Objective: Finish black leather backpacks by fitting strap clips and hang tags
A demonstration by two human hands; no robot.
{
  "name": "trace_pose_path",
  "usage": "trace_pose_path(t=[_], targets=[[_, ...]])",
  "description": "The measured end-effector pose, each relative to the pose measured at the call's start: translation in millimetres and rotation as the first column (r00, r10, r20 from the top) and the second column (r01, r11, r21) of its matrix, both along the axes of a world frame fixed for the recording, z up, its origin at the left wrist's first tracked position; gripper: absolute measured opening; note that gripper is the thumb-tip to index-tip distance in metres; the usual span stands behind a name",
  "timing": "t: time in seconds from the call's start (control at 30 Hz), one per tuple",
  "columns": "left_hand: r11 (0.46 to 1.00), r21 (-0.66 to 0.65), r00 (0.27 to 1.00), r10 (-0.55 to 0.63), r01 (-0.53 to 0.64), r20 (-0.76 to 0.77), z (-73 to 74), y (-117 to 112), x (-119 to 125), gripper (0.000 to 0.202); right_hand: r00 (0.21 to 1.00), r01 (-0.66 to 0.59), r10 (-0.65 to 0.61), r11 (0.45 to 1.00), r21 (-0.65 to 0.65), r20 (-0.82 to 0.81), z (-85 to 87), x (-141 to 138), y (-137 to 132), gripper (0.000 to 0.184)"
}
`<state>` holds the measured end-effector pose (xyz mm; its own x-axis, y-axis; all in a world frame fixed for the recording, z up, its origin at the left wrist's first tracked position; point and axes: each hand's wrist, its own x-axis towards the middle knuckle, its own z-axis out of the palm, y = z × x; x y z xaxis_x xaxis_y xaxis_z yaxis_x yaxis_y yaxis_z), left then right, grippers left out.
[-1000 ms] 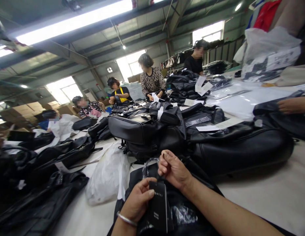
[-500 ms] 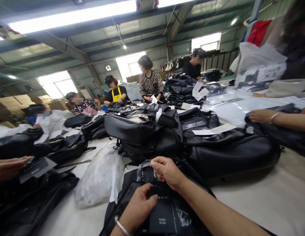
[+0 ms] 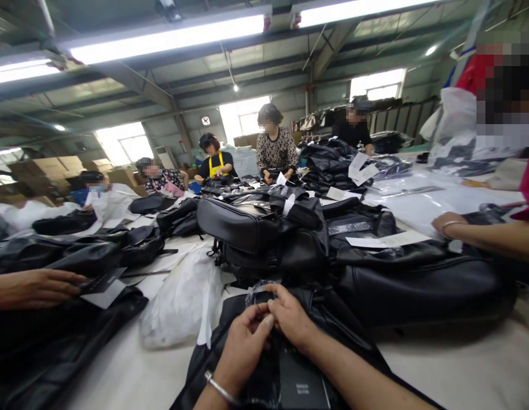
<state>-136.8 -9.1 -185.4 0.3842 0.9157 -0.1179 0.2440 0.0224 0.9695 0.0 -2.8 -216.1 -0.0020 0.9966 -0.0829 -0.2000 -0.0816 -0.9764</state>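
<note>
A black bag (image 3: 230, 319) lies in front of me, its carry handle (image 3: 258, 290) wrapped in clear plastic. My left hand (image 3: 247, 336) and my right hand (image 3: 292, 319) meet just below that handle. Thumb and fingers of both are pinched together, and whatever is between them is too small or hidden to name. Below my right hand a black card tag (image 3: 300, 384) with small white print rests on the bag, partly covered by my forearm. A metal bangle (image 3: 219, 390) circles my left wrist.
Black bags (image 3: 234, 225) are piled ahead, and a large one (image 3: 418, 290) lies to the right. A white plastic bag (image 3: 179, 307) sits left of my work. Co-workers' hands reach in at the left (image 3: 42, 287) and right (image 3: 450, 222). Other people work across the table.
My left hand has left the black tag and moved up to meet my right hand by the handle. The tag now lies lower on the bag. The view has shifted slightly left.
</note>
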Motion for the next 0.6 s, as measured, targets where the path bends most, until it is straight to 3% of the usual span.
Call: trace_pose_path(t=[0.17,0.3,0.37,0.47,0.6], targets=[[0.993,0.063,0.981,0.113,-0.104,-0.158,-6.1,7,-1,0.033,0.998,-0.034,0.034,0.999,-0.002,0.06,2.2,0,-4,0.037],[0.971,0.217,0.952,0.153,-0.095,-0.265,4.7,15,-9,0.026,0.958,-0.053,0.02,0.993,0.107,0.286,3.8,0,-6,0.013],[0.953,0.298,0.938,0.146,-0.049,-0.314,12.5,24,-14,0.022,0.942,-0.034,-0.008,0.992,0.118,0.336,4.0,0,-6,0.012],[0.941,0.337,0.918,0.106,0.032,-0.382,19.8,48,-20,0.018,0.949,0.001,-0.019,0.998,0.058,0.314,2.6,-1,-3,0.013],[0.948,0.314,0.895,0.103,0.044,-0.435,16.9,81,-19,0.015,0.971,0.032,-0.009,0.995,-0.093,0.239,0.0,-3,1,0.014]])
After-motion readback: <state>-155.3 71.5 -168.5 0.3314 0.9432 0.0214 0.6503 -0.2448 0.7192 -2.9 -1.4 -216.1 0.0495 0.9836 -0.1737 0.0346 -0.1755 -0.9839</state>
